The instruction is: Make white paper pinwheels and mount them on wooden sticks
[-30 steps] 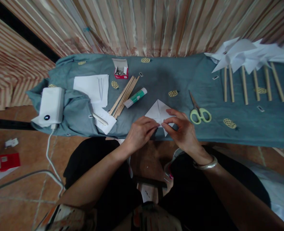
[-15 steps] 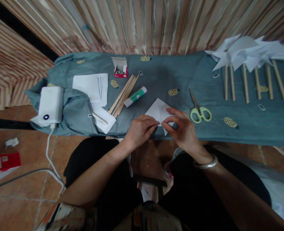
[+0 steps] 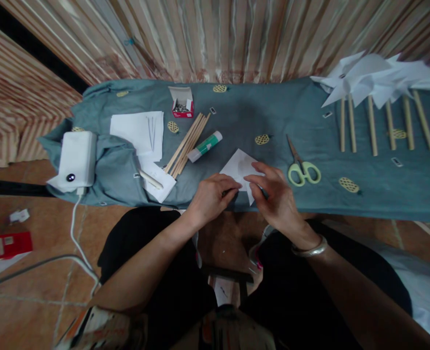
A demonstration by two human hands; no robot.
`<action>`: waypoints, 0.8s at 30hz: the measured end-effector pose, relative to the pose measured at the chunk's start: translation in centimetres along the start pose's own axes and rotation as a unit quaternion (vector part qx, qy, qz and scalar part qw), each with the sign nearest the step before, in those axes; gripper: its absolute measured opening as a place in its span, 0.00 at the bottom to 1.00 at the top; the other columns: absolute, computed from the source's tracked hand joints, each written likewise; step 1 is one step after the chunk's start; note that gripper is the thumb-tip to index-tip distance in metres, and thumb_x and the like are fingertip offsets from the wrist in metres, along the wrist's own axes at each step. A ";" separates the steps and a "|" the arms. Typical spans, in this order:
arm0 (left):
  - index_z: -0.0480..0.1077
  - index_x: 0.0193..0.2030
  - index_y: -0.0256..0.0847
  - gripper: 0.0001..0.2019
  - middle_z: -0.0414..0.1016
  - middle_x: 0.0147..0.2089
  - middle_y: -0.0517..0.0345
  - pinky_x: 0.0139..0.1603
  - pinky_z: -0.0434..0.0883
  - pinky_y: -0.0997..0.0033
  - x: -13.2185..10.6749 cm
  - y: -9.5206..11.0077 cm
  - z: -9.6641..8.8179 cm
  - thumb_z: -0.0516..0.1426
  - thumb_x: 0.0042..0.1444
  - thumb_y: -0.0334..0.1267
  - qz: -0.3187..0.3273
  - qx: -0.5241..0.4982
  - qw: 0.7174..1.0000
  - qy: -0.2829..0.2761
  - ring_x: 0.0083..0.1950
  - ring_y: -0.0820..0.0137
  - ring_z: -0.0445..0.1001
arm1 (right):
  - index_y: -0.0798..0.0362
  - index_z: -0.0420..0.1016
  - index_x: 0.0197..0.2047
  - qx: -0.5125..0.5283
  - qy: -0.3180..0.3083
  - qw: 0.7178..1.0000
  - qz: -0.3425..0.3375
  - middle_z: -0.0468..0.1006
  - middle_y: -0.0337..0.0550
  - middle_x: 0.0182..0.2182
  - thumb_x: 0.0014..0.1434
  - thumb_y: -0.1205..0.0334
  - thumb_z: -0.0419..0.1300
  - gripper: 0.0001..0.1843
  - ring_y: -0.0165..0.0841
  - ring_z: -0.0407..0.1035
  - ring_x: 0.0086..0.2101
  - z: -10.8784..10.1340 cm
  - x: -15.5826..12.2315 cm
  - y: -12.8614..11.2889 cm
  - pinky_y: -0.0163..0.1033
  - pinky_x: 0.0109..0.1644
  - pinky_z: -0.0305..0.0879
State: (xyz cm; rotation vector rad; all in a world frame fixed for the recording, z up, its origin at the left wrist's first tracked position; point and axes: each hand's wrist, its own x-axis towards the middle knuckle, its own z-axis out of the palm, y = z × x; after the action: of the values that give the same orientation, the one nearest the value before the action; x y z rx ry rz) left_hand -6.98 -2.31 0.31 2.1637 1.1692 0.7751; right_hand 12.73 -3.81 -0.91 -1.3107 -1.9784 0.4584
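A square of white paper (image 3: 234, 165), turned corner-up with a pointed flap at its lower edge, lies near the front of the cloth-covered table. My left hand (image 3: 214, 197) is closed on its lower left edge, thumb and forefinger pinching. On the right side, my right hand (image 3: 275, 197) has its thumb and forefinger bent close together at the paper, with the other fingers curled above; the fingers cover part of it. Green-handled scissors (image 3: 301, 172) lie just right of that hand. A green and white glue stick (image 3: 205, 146) rests to the upper left of the paper.
Thin wooden sticks (image 3: 190, 144), a red box of small metal pieces (image 3: 182, 108), a paper stack (image 3: 136, 131) and a white pen (image 3: 150, 179) lie leftward. A white power bank (image 3: 77, 158) trails a cable. White paper pinwheels (image 3: 377, 78) on sticks lie at right.
My right hand's fingertips have shifted slightly upward at the paper. The crease line down its middle no longer shows. My left hand stays in place.
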 end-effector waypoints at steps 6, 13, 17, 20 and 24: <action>0.78 0.42 0.39 0.07 0.82 0.41 0.53 0.50 0.76 0.64 -0.1 0.0 0.1 0.58 0.60 0.30 0.002 -0.003 1.000 0.008 0.45 0.66 0.79 | 0.47 0.74 0.51 -0.033 -0.046 0.998 -0.029 0.66 0.45 0.62 0.67 0.60 0.48 0.16 0.44 0.61 0.60 0.2 -0.3 0.2 0.57 0.63 0.62; 0.77 0.43 0.39 0.07 0.78 0.42 0.52 0.49 0.75 0.64 -0.5 -0.1 0.3 0.57 0.62 0.32 0.022 -0.003 1.000 0.020 0.46 0.67 0.77 | 0.47 0.73 0.50 -0.016 -0.047 0.999 -0.018 0.66 0.46 0.62 0.66 0.61 0.48 0.15 0.44 0.61 0.60 0.1 -0.1 0.1 0.58 0.62 0.63; 0.77 0.44 0.38 0.08 0.75 0.44 0.51 0.48 0.75 0.67 -0.7 0.0 0.4 0.57 0.62 0.32 0.026 -0.002 1.000 0.014 0.47 0.67 0.76 | 0.49 0.74 0.50 -0.026 -0.036 0.998 -0.042 0.66 0.48 0.62 0.65 0.64 0.50 0.15 0.45 0.60 0.61 0.4 -0.3 0.1 0.58 0.62 0.63; 0.76 0.43 0.38 0.07 0.75 0.44 0.51 0.48 0.75 0.66 -0.6 0.0 0.4 0.57 0.62 0.32 0.025 0.010 1.000 0.006 0.46 0.67 0.76 | 0.49 0.75 0.50 -0.023 -0.033 0.998 -0.044 0.67 0.49 0.62 0.65 0.67 0.50 0.16 0.45 0.61 0.60 0.4 -0.2 0.0 0.59 0.62 0.63; 0.76 0.43 0.37 0.07 0.75 0.43 0.51 0.47 0.75 0.66 -0.6 0.0 0.4 0.57 0.62 0.31 0.031 0.016 0.999 0.007 0.45 0.67 0.76 | 0.45 0.77 0.49 0.016 -0.028 0.999 0.005 0.70 0.47 0.60 0.65 0.64 0.51 0.15 0.45 0.66 0.57 0.1 0.1 0.0 0.58 0.59 0.66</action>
State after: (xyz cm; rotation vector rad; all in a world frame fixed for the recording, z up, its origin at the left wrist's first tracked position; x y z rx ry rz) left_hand -6.93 -2.92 -0.09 2.2336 1.1339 0.8031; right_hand 12.63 -3.76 -0.92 -1.3020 -2.0031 0.5354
